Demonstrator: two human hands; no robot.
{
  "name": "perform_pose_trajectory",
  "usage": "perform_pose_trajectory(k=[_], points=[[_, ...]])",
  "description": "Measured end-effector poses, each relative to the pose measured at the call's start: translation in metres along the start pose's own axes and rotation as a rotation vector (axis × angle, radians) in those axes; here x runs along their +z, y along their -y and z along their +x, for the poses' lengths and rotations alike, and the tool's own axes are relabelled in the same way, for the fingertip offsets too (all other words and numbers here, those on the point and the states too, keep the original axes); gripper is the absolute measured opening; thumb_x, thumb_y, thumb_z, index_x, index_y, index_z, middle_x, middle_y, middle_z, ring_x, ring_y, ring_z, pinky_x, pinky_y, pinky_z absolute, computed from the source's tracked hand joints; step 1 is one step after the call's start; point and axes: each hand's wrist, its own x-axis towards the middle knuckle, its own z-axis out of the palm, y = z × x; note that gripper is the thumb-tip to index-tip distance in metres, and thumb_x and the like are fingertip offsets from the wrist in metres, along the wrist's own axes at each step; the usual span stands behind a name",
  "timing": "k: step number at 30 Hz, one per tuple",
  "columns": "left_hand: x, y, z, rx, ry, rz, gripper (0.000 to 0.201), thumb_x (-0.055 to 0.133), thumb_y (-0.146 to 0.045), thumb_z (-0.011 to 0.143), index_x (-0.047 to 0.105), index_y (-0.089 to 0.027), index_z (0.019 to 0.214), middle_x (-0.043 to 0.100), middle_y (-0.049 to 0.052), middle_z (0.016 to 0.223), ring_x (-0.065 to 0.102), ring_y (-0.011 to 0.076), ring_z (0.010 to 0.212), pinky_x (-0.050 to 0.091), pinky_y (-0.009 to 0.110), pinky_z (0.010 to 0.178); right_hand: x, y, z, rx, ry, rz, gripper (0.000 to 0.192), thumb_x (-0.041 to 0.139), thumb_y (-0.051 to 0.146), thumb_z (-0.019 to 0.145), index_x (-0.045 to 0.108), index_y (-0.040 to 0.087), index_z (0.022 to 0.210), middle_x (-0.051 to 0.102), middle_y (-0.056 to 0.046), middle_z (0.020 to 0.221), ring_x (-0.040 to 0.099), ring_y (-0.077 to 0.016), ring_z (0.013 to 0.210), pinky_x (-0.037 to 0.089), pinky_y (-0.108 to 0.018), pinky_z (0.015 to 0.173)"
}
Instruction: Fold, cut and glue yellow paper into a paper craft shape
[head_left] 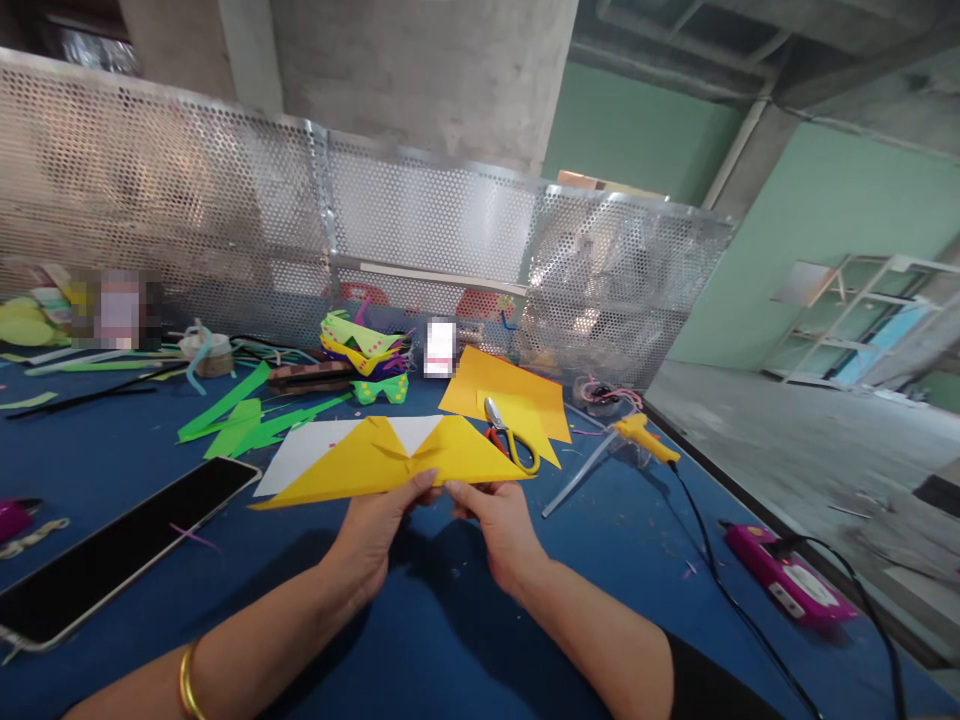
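A folded sheet of yellow paper (345, 462), with a notch in the middle of its top edge, is held up over the blue table. My left hand (382, 520) pinches its lower edge near the centre, thumb in front. Right beside it, my right hand (491, 515) grips the same edge, with its thumb also in front and the other fingers behind. Partly covered by the yellow paper is a white sheet (292, 455). Scissors (517, 445) with red and yellow handles lie just behind the paper's right side, on orange and yellow sheets (510, 390).
A yellow glue gun (645, 437) and a magenta power strip (787, 585) with black cords lie at right. At left are a dark phone (127, 550) and green paper strips (240, 425). Decorated paper masks (360, 345) are stacked behind, before a perforated metal screen (427, 220).
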Motion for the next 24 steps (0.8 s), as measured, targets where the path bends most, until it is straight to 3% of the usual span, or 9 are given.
perform_pose_trajectory(k=[7, 15, 24], points=[[-0.0001, 0.0047, -0.0041, 0.066, 0.097, 0.173, 0.034, 0.085, -0.039, 0.057, 0.067, -0.016, 0.075, 0.069, 0.002, 0.068, 0.06, 0.0166, 0.066, 0.048, 0.029, 0.068, -0.0002, -0.0009, -0.0017, -0.071, 0.023, 0.032, 0.017, 0.082, 0.026, 0.059, 0.074, 0.017, 0.073, 0.072, 0.0, 0.073, 0.054, -0.0113, 0.056, 0.044, -0.023, 0.053], [-0.0007, 0.0048, -0.0071, 0.172, 0.072, 0.273, 0.02, 0.079, -0.032, 0.059, 0.064, -0.019, 0.058, 0.064, -0.001, 0.06, 0.058, 0.0171, 0.065, 0.047, 0.028, 0.067, 0.0038, -0.0041, -0.0067, -0.039, 0.083, 0.066, 0.015, 0.08, 0.025, 0.063, 0.072, 0.016, 0.071, 0.069, 0.0, 0.062, 0.057, -0.0127, 0.055, 0.044, -0.024, 0.053], [-0.0001, 0.0028, -0.0072, 0.143, 0.067, 0.157, 0.027, 0.083, -0.03, 0.056, 0.072, -0.018, 0.078, 0.074, 0.001, 0.078, 0.065, 0.0209, 0.078, 0.052, 0.031, 0.075, 0.0001, -0.0001, -0.0016, 0.022, -0.032, 0.095, 0.03, 0.085, 0.036, 0.054, 0.072, 0.014, 0.07, 0.066, -0.001, 0.055, 0.055, -0.0123, 0.046, 0.045, -0.026, 0.051]])
